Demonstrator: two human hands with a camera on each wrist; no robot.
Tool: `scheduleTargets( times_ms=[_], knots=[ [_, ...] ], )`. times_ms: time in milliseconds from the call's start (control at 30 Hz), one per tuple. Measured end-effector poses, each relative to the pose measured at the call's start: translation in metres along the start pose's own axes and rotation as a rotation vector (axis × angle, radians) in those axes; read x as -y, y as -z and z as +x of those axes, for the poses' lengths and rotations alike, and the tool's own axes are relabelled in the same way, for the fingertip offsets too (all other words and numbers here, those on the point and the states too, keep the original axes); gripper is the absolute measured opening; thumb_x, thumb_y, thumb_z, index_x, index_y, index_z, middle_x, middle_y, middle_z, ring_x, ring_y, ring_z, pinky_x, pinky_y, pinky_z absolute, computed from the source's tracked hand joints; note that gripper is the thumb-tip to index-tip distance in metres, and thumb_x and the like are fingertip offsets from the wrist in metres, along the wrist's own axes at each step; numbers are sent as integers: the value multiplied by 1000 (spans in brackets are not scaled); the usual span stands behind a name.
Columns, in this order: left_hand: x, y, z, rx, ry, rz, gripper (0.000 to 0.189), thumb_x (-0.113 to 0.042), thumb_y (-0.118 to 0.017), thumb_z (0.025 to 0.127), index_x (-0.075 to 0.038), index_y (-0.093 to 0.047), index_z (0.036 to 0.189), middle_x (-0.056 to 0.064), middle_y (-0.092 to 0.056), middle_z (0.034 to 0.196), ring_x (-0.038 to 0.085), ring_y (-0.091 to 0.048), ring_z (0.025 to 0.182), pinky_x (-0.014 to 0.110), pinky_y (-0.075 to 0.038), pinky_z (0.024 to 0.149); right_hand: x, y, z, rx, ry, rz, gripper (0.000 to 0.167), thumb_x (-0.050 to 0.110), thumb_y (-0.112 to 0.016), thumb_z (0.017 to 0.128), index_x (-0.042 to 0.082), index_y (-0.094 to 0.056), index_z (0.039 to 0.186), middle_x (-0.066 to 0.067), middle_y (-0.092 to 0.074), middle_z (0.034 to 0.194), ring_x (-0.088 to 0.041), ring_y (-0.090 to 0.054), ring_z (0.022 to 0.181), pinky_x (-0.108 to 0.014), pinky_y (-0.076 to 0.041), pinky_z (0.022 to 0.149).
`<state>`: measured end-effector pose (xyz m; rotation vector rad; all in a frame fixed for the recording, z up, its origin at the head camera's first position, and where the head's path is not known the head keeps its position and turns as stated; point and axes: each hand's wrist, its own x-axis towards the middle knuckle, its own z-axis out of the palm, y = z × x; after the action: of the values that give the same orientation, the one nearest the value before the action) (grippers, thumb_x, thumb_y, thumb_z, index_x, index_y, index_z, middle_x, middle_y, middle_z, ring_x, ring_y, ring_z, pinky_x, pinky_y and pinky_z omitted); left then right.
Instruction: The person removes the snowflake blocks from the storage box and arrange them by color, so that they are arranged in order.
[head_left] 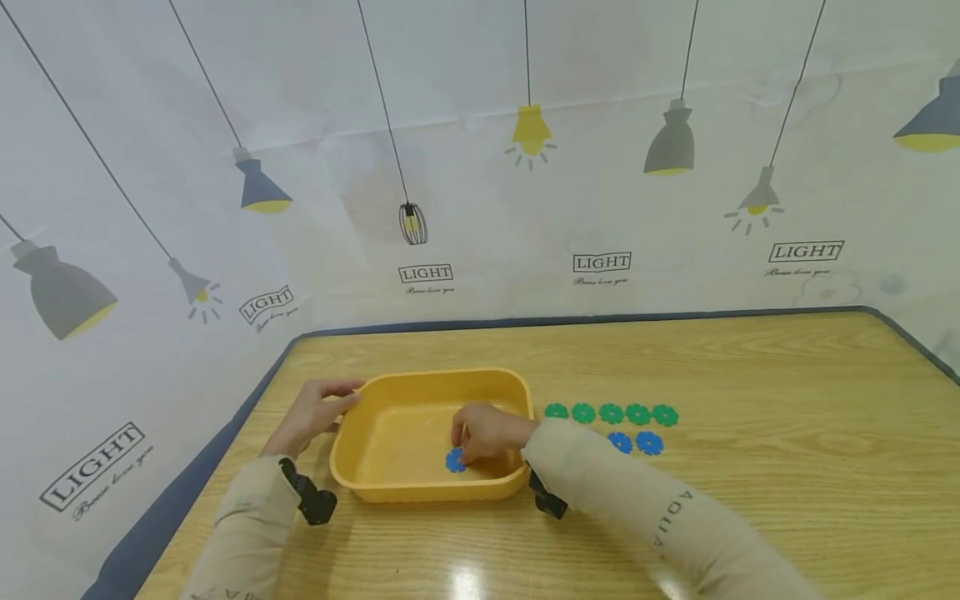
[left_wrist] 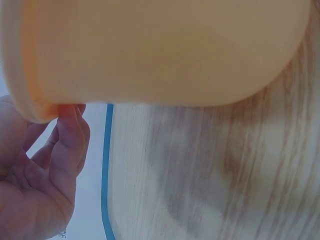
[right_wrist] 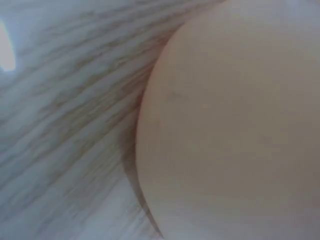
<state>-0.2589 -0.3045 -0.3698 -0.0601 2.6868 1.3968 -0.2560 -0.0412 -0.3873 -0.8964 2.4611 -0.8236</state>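
Observation:
A yellow plastic basin [head_left: 420, 492] stands on the wooden table. My left hand [head_left: 318, 408] grips its left rim, and in the left wrist view the left hand's fingers [left_wrist: 70, 135] curl up under the lip. Inside the basin, toward its right side, my right hand [head_left: 491, 429] pinches a blue flower-shaped plastic disc [head_left: 456, 460] close over the floor. Only the basin's outer wall [right_wrist: 225, 125] and the table show in the right wrist view; the right hand is hidden there.
Right of the basin lies a row of several green flower-shaped discs [head_left: 611, 413]. In front of them lie blue discs [head_left: 649, 442], partly covered by the right sleeve [head_left: 600, 467]. A wall covering printed with lamps [head_left: 525, 208] borders the table [head_left: 787, 417] at the back.

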Motion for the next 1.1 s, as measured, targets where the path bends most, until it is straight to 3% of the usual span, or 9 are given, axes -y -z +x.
scheduleTargets(
  times_ms=[167, 400, 500, 867, 1100],
  knots=[
    [2, 1, 0, 3, -3, -10, 37, -14, -53, 89, 2, -51, 121, 16, -55, 104, 16, -53, 80, 28, -50, 61, -2, -1, 6, -31, -12, 26, 13, 1, -71, 71, 1, -62, 79, 0, -53, 65, -8, -45, 58, -17, -37, 51],
    [5, 1, 1, 3, 3, -8, 37, -14, -53, 89, 2, -51, 122, 17, -54, 106, 15, -54, 79, 29, -50, 62, -10, 1, 10, -36, -57, 278, 10, 4, -62, 81, -2, -60, 89, -5, -58, 73, -16, -59, 61, -24, -50, 56],
    [5, 2, 1, 6, 1, -6, 37, -15, -53, 89, 1, -51, 122, 18, -54, 109, 16, -54, 81, 29, -50, 62, -11, 2, 10, -41, -47, 332, 13, 3, -62, 80, -4, -60, 91, -6, -57, 75, -20, -60, 63, -27, -51, 57],
    [1, 2, 1, 13, -4, -4, 37, -15, -52, 89, 1, -52, 122, 18, -54, 108, 16, -54, 79, 28, -49, 62, -9, 0, 8, 51, -86, 345, 22, 1, -71, 71, 1, -62, 91, -4, -54, 75, -12, -48, 60, -21, -42, 52],
    [1, 1, 0, 0, 3, -1, 36, -14, -53, 89, 2, -52, 121, 18, -54, 109, 16, -55, 80, 29, -50, 63, -10, -3, 9, 58, -1, 199, 20, 0, -74, 68, 4, -64, 85, -2, -53, 74, -10, -46, 63, -19, -39, 53]
  ],
)
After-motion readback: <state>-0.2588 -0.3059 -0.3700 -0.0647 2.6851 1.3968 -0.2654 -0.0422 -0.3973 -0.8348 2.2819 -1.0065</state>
